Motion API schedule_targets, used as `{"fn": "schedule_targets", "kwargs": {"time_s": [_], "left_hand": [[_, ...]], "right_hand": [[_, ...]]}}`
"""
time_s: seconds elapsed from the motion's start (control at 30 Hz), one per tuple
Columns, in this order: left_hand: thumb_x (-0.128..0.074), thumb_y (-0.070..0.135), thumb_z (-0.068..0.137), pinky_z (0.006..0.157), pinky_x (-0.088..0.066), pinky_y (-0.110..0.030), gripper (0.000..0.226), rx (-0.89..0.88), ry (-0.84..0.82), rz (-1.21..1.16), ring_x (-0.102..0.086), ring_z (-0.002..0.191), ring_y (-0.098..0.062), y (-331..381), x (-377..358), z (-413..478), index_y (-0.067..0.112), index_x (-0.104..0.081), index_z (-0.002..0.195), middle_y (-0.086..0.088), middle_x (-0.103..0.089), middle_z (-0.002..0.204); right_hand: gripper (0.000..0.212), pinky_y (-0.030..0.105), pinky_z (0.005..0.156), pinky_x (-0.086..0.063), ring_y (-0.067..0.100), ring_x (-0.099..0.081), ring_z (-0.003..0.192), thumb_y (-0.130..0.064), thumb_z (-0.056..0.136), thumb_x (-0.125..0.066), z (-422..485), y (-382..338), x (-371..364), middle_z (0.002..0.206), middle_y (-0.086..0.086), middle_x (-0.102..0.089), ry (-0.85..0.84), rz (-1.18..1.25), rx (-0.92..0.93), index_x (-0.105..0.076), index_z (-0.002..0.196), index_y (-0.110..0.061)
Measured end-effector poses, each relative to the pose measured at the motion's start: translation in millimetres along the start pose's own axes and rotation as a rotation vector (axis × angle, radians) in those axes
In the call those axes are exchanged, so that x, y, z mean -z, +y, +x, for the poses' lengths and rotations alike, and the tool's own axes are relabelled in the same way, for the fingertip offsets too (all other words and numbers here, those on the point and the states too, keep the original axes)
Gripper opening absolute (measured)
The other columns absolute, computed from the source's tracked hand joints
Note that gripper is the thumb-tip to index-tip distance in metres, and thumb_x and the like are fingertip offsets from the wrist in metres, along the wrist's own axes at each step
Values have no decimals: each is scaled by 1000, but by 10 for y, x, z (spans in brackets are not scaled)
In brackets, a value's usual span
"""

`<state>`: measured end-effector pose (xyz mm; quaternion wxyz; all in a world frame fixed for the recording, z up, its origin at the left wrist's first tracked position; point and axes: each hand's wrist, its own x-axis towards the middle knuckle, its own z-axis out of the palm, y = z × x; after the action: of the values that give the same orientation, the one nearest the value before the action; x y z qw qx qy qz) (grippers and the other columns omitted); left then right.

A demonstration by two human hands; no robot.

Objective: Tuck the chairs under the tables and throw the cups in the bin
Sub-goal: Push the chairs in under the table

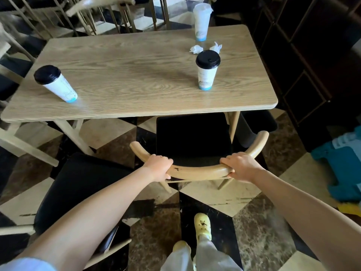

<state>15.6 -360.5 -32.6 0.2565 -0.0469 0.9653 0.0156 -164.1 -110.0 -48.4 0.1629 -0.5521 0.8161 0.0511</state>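
A wooden chair (pixel 197 171) with a curved backrest and a black seat stands at the near edge of the light wooden table (pixel 136 79), its seat partly under the tabletop. My left hand (pixel 158 167) grips the backrest on the left and my right hand (pixel 240 166) grips it on the right. On the table stand three paper cups: one with a black lid at the left (pixel 55 83), one with a black lid at the right (pixel 207 70), and a clear-lidded one at the far right (pixel 202 21).
A second black-seated chair (pixel 78 188) stands pulled out to my left. Crumpled napkins (pixel 207 48) lie between the right cups. More chairs (pixel 93 14) stand beyond the table. A dark cabinet (pixel 304 55) is at the right, blue bags (pixel 343 163) on the floor.
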Motion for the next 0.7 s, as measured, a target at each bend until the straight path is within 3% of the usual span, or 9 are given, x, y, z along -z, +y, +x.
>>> {"fn": "schedule_targets", "kwargs": {"time_s": [0.2, 0.5, 0.7], "left_hand": [[-56, 31, 90, 92, -42, -39, 35, -9, 30, -8, -58, 107, -29, -112, 139, 401, 12, -52, 119, -9, -62, 114], [-62, 40, 85, 77, -46, -36, 41, 2, 60, -27, -63, 97, -26, -279, 242, 745, 16, -55, 118, -4, -65, 108], [-64, 41, 84, 87, -44, -35, 49, 33, 41, -74, -60, 106, -24, -319, 162, 785, 19, -53, 126, -3, -64, 116]], "right_hand": [[34, 29, 90, -39, 18, -56, 100, -31, 87, -59, 286, 359, 67, 103, -5, -62, 17, -8, 9, -51, 119, -28], [40, 32, 93, -43, 19, -56, 102, -35, 87, -61, 544, 626, 150, 107, -4, -61, 34, -61, 72, -48, 124, -26], [43, 32, 95, -38, 18, -55, 104, -34, 85, -64, 566, 628, 8, 108, -3, -61, 57, -18, 87, -50, 124, -23]]}}
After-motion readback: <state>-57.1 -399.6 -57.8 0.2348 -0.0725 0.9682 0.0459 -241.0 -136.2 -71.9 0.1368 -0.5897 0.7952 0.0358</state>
